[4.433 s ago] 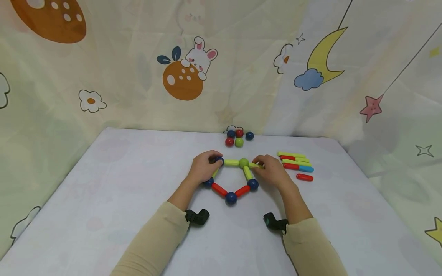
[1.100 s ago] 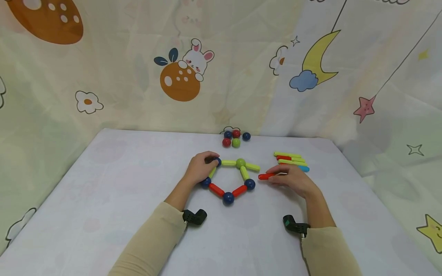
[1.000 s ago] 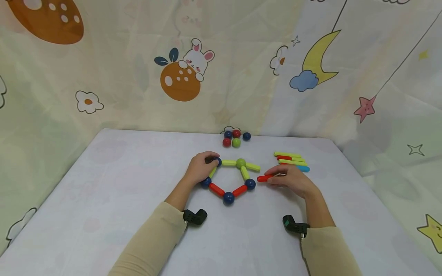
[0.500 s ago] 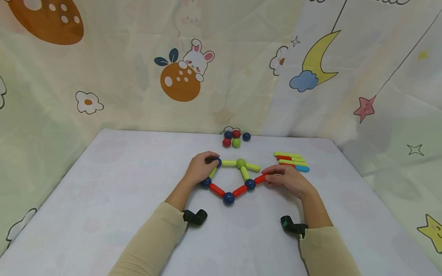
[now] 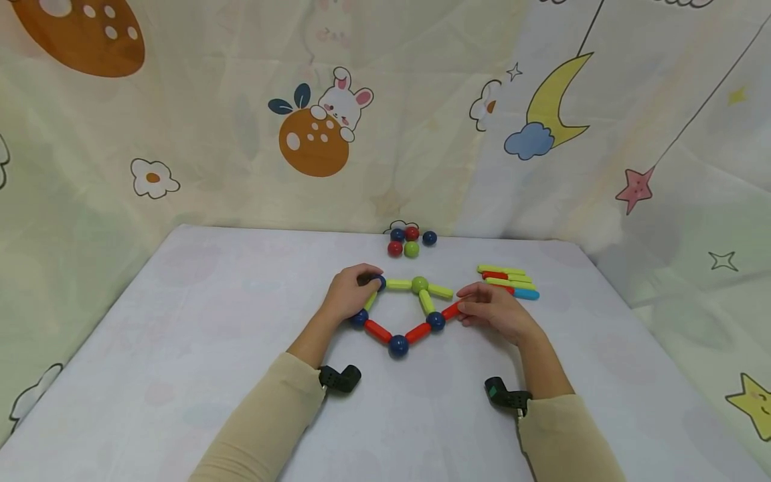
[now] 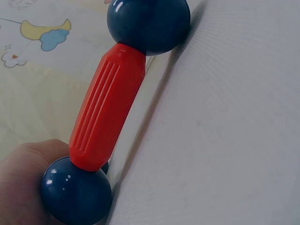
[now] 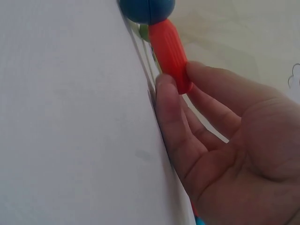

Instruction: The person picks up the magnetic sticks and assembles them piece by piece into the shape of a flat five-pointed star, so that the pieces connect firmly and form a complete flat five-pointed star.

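A ring of magnetic rods and balls lies on the table, with blue balls at most corners and a green ball [image 5: 419,285] at the back right. My left hand [image 5: 351,292] grips the blue ball [image 5: 380,282] at the ring's back left corner. Between thumb and fingers, my right hand [image 5: 495,312] pinches the outer end of a red rod [image 7: 169,52]; its other end touches the right blue ball [image 5: 436,321]. A yellow-green rod [image 5: 440,292] juts rightward from the green ball, its far end free. In the left wrist view a red rod [image 6: 108,107] joins two blue balls.
Several loose balls [image 5: 411,249] in blue, red and green sit near the table's back edge. To the right, behind my right hand, several rods [image 5: 510,283] lie side by side, yellow-green, red and blue. A patterned cloth [image 5: 229,134] hangs behind the table.
My right hand left the yellow-green rod on the green ball, picked up the single red rod at the right and brought it leftward onto the right blue ball. My left hand stayed put.
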### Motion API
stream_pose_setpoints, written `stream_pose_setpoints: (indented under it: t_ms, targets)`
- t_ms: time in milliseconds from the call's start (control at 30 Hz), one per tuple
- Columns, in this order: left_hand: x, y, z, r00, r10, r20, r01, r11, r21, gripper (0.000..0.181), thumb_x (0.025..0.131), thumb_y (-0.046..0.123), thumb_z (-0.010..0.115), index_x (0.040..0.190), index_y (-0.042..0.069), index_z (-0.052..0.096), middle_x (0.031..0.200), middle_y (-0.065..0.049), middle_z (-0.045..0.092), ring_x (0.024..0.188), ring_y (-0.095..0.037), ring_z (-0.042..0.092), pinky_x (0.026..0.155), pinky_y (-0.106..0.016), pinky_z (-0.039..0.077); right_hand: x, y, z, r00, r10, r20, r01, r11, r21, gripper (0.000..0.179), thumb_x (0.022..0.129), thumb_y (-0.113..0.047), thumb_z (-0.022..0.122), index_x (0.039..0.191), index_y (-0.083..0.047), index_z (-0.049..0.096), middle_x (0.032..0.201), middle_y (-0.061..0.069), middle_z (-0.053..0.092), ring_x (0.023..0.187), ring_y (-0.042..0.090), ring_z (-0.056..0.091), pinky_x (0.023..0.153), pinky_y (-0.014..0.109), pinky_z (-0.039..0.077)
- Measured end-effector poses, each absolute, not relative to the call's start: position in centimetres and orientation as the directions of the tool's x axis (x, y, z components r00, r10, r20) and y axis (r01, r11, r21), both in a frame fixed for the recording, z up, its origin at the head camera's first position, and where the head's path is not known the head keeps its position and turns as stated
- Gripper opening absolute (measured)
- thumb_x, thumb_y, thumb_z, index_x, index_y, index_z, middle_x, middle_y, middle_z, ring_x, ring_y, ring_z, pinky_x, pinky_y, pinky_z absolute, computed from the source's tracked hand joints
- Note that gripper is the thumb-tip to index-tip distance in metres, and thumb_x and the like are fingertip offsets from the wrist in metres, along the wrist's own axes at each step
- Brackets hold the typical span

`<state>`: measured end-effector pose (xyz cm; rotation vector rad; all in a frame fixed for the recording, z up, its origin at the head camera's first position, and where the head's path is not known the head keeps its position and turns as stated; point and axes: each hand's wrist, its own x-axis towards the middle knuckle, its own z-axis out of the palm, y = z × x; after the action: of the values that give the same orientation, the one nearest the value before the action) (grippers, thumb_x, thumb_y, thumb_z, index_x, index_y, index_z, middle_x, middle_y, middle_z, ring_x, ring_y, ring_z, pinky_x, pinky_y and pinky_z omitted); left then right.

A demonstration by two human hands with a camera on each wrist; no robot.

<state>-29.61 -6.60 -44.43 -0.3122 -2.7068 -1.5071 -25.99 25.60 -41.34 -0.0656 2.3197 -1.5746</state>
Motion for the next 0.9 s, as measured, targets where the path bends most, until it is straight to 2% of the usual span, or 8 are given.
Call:
stream_pose_setpoints:
  t_ms: [167,333,533,733,900]
  targets:
    - [-29.7,-6.8,-44.4,-0.980,0.158,0.121,0.186,0.510,0.840,0.028,0.101,0.025,0.065,0.127,0.017,0.072,0.128,-0.004,0.071,0.119,-0.025,0.062,0.109,-0.046,0.047,-26.0,24.8,-41.1,-0.955,-0.185,-0.229,0.125,0.449,-0.885,0.041,0.100,-0.022,0.070,0.132,0.000,0.058,0.113,0.015,0.067,0.093,0.022,0.069,0.081,0.027,0.061]
    - [-29.6,-6.7,-44.3,-0.980,0.158,0.120,0.185,0.505,0.843,0.028,0.101,0.024,0.065,0.127,0.017,0.072,0.128,-0.005,0.071,0.120,-0.026,0.062,0.110,-0.047,0.047,-26.1,24.6,-40.8,-0.963,-0.142,-0.230,0.123,0.529,-0.840,0.041,0.101,-0.028,0.068,0.134,-0.005,0.059,0.121,0.017,0.063,0.094,0.023,0.067,0.080,0.028,0.061]
    - [-29.5,-6.6,-44.4,-0.981,0.157,0.117,0.182,0.502,0.846,0.028,0.100,0.024,0.065,0.126,0.017,0.072,0.129,-0.006,0.071,0.121,-0.027,0.062,0.110,-0.046,0.047,-26.3,24.3,-40.1,-0.981,-0.092,-0.170,0.073,0.636,-0.768,0.044,0.104,-0.034,0.062,0.139,-0.009,0.058,0.133,0.017,0.062,0.103,0.026,0.066,0.082,0.030,0.058]
    - [-29.4,-6.7,-44.5,-0.981,0.153,0.119,0.180,0.501,0.846,0.028,0.100,0.025,0.065,0.126,0.017,0.072,0.128,-0.005,0.071,0.121,-0.026,0.061,0.110,-0.047,0.046,-27.3,22.7,-39.3,-0.995,-0.065,-0.070,0.007,0.683,-0.731,0.043,0.105,-0.033,0.059,0.140,-0.007,0.058,0.139,0.016,0.061,0.120,0.034,0.059,0.095,0.042,0.056]
    - [-29.3,-6.6,-44.3,-0.980,0.159,0.121,0.185,0.496,0.848,0.028,0.100,0.025,0.065,0.126,0.017,0.073,0.128,-0.005,0.071,0.122,-0.026,0.062,0.110,-0.047,0.046,-28.4,21.1,-38.5,-0.999,-0.028,0.019,-0.032,0.671,-0.741,0.043,0.104,-0.029,0.060,0.142,-0.007,0.056,0.137,0.019,0.062,0.126,0.038,0.057,0.106,0.052,0.050]
